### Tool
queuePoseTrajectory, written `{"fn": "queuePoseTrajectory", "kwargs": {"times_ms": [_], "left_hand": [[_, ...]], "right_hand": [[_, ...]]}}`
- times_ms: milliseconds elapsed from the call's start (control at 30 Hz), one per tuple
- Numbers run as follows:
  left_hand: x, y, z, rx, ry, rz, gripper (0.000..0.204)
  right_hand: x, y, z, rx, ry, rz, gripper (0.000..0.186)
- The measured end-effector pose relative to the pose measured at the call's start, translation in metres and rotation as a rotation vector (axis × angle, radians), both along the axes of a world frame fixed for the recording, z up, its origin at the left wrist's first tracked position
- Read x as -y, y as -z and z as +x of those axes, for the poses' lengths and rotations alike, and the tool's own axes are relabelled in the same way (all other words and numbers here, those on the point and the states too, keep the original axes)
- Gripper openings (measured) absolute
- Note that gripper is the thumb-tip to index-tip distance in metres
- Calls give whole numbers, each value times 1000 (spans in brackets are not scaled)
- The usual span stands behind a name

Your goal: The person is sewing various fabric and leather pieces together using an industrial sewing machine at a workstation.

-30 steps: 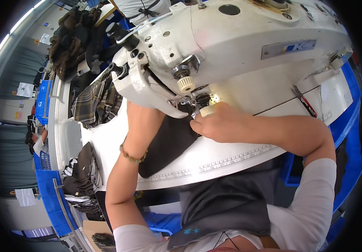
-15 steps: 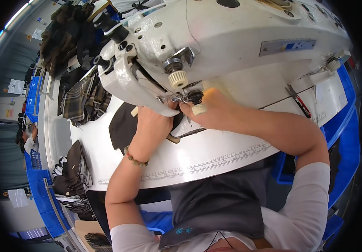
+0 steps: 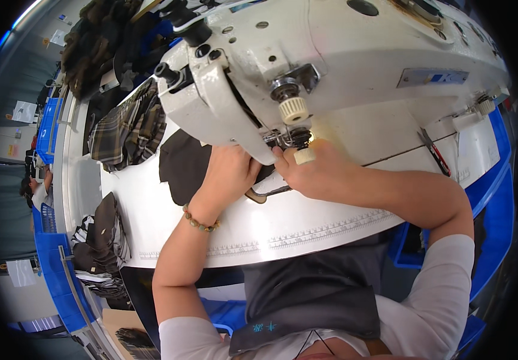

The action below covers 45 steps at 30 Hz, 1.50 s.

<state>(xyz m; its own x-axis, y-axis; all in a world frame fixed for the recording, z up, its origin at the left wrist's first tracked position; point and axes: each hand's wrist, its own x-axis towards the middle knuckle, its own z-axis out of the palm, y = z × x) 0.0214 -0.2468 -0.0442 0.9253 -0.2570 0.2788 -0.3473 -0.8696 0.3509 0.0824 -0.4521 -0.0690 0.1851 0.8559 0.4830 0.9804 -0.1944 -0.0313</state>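
At a white sewing machine [image 3: 355, 78], a person's left hand [image 3: 227, 173], at eight o'clock from the needle area [image 3: 272, 138], lies over dark cloth [image 3: 181, 165] that spreads toward nine o'clock on the white table [image 3: 151, 219]; the right hand [image 3: 318, 174] curls in from four o'clock. With fingertips partly hidden, whether either hand pinches the cloth cannot be told. The step appears to be guiding cloth at the needle, where the next move calls for steady, flat feeding.
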Motion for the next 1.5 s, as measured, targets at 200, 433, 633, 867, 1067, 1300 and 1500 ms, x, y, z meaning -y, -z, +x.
{"fn": "queuePoseTrajectory", "kwargs": {"times_ms": [200, 433, 633, 867, 1067, 1300, 1500], "left_hand": [[6, -11, -17, 174, 94, 181, 18], [19, -14, -43, 100, 82, 244, 22], [15, -13, -33, 94, 43, 255, 22], [9, -10, -24, 91, 34, 228, 23], [18, -13, -26, 85, 2, 224, 24], [27, -21, -35, -7, -4, 247, 32], [36, -24, -49, 6, 45, 270, 42]], "right_hand": [[7, -3, -13, 3, 12, 16, 8], [9, -5, -13, 59, 25, -9, 8], [12, -6, -9, 44, 19, -21, 8], [11, -11, -11, -28, 4, -59, 8], [12, -12, -10, -67, 9, -73, 7], [12, -11, -11, -46, 23, -95, 7], [14, -17, -14, -10, 28, -86, 9]]}}
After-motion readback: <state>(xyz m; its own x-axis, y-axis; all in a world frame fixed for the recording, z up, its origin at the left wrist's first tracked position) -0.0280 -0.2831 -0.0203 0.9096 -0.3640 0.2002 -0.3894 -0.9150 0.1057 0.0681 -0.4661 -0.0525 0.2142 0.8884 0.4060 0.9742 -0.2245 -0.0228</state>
